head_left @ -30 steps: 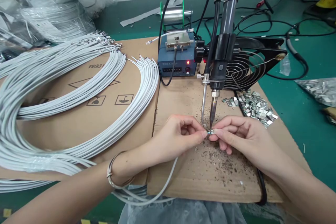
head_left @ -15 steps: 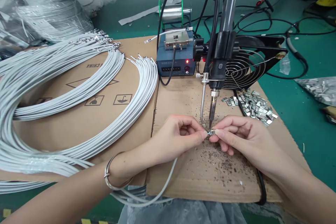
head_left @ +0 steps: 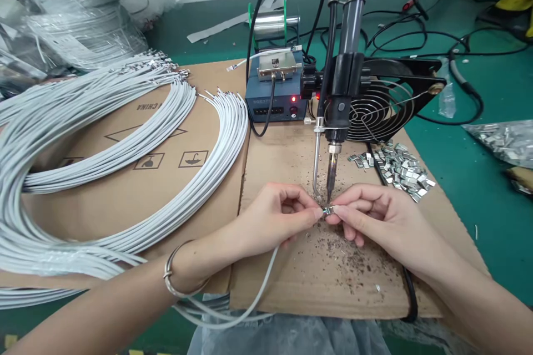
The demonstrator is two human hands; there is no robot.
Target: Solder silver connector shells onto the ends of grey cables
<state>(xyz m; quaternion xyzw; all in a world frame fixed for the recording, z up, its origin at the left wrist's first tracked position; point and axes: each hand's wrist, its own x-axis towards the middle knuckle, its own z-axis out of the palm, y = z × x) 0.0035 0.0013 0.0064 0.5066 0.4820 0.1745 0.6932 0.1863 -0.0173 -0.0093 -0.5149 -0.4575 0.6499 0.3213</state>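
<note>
Head view over a green table (head_left: 478,138): the left hand (head_left: 275,219) and the right hand (head_left: 375,216) meet fingertip to fingertip, both pinched shut on a small silver metal clip (head_left: 328,210) held just under the tip of the upright black soldering iron (head_left: 339,105). A curved metal feed tube (head_left: 316,166) hangs beside the iron's tip, close above the clip. One thin white cable (head_left: 258,288) runs from the left hand's pinch back under the wrist, which wears a silver bangle (head_left: 175,277). The hands work above a flat brown cardboard sheet (head_left: 283,161) speckled with dark debris. Behind the iron stand a blue solder station with a red light (head_left: 272,97), a green-flanged spool of solder wire (head_left: 270,21) and a black wire-grille fan (head_left: 381,108) tilted toward the work. A heap of loose silver metal clips (head_left: 400,169) lies just right of the iron, well within the right hand's side. Large bundles of curved white cables (head_left: 104,138) fill the cardboard to the left, with clear plastic bags (head_left: 62,11) behind them. Black cords (head_left: 437,39) trail across the table at the rear.
</note>
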